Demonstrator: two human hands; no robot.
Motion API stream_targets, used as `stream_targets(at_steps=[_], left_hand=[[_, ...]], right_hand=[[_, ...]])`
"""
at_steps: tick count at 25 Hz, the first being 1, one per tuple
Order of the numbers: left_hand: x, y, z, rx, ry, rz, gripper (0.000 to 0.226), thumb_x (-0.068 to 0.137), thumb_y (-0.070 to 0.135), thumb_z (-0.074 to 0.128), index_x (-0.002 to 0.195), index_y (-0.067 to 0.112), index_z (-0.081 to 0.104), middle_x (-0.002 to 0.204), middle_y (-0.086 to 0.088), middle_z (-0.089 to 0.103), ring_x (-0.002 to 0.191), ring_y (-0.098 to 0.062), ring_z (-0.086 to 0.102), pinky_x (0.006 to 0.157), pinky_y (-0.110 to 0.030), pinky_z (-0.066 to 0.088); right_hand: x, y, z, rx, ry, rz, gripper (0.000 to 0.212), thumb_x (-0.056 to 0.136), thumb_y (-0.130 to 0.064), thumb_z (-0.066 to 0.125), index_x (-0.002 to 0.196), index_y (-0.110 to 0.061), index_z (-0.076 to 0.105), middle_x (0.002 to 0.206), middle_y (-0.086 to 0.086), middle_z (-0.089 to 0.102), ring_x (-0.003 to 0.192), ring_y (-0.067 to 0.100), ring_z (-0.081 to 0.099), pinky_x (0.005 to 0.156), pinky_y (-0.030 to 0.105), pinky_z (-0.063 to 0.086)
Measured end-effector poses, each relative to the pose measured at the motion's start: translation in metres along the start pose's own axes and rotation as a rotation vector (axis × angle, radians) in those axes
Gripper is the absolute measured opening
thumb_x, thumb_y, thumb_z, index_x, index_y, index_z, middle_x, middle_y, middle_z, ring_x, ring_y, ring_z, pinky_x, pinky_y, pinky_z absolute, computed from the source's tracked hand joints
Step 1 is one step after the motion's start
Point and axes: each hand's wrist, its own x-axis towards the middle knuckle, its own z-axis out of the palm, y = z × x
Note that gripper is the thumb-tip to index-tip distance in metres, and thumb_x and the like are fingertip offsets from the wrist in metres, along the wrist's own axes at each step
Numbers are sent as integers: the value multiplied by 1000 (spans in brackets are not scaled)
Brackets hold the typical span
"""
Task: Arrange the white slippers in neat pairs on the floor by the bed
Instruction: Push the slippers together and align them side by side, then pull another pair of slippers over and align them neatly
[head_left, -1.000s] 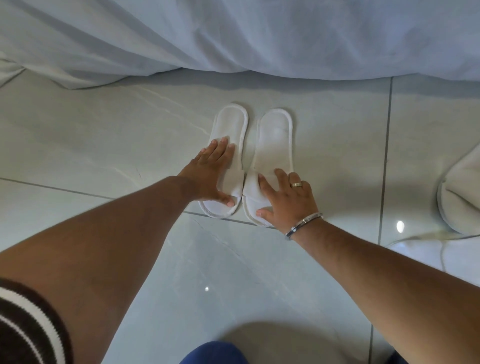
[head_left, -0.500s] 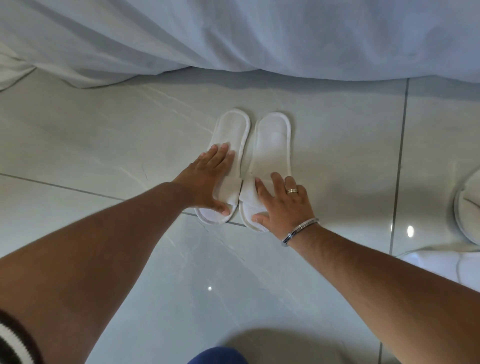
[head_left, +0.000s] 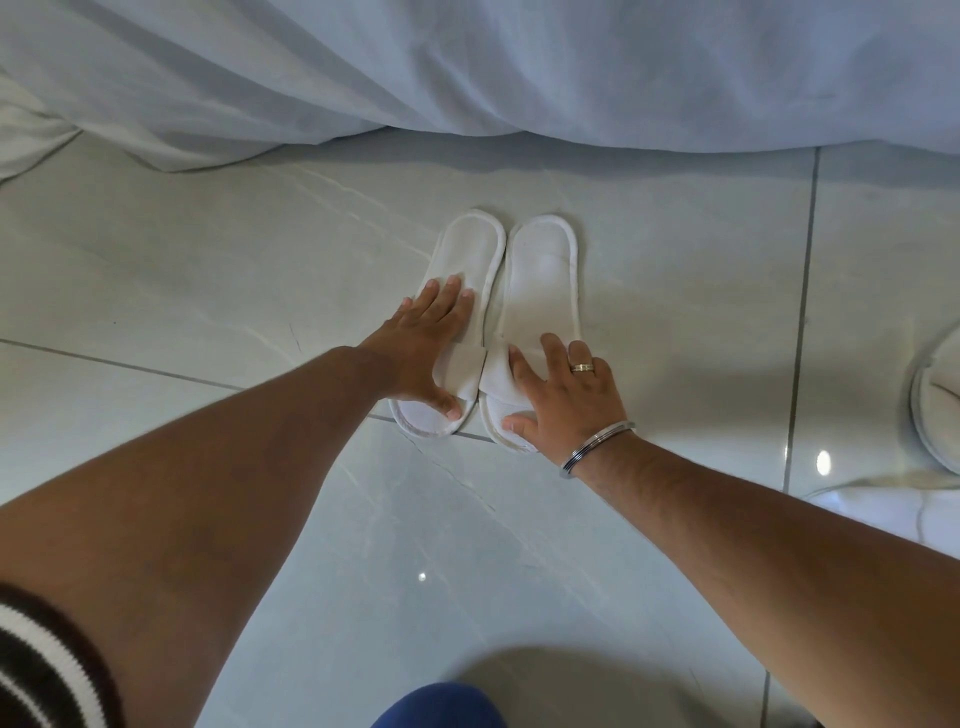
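Note:
Two white slippers lie side by side on the pale tiled floor, heels toward the bed. My left hand (head_left: 426, 348) rests flat on the left slipper (head_left: 470, 249), fingers spread over its strap and sole, thumb on the toe end. My right hand (head_left: 563, 395), with a ring and a bangle, lies flat on the toe strap of the right slipper (head_left: 543, 270). The two slippers almost touch along their inner edges. A third white slipper (head_left: 937, 410) shows partly at the right edge, cut off by the frame.
The white bed sheet (head_left: 467, 67) hangs down to the floor across the top, bunched at the far left. Glossy floor tiles (head_left: 208, 270) with dark grout lines spread all around. My blue-clad knee (head_left: 436, 706) shows at the bottom.
Both hands stay on the slipper pair. The slippers have drawn closer and straighter together, and the view has shifted a little so the slipper at the right shows less.

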Motion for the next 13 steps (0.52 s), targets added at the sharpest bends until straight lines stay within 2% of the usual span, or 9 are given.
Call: stream_targets(at_steps=[6, 8, 10, 13], left_hand=[[-5, 13, -12, 48, -99, -86, 149, 54, 74, 78, 152, 23, -23, 162, -3, -29, 148, -28, -23, 120, -53, -3], [-12, 26, -20, 39, -94, -87, 143, 60, 78, 72, 153, 21, -22, 161, -5, -29, 148, -28, -23, 121, -52, -5], [-12, 46, -30, -56, 35, -79, 126, 73, 76, 61, 155, 19, -16, 163, -5, -24, 150, -26, -19, 122, -47, -4], [20, 104, -39, -236, 332, -111, 91, 94, 62, 43, 157, 15, -2, 166, -3, -6, 152, -23, -5, 124, -40, 4]], right_hand=[[-1, 7, -18, 17, -109, -30, 85, 81, -63, 52, 149, -28, 15, 153, 12, 26, 127, 36, 36, 95, 46, 35], [-13, 25, -39, 29, -103, -48, 85, 83, -60, 52, 151, -27, 12, 157, 11, 21, 134, 34, 35, 99, 47, 36], [-39, 58, -68, 4, -50, -104, 85, 80, -54, 63, 150, -24, 24, 155, 13, 30, 131, 35, 42, 98, 48, 40], [-102, 141, -104, -144, -28, -174, 88, 61, -43, 83, 138, -16, 49, 138, 19, 53, 115, 38, 59, 90, 51, 50]])
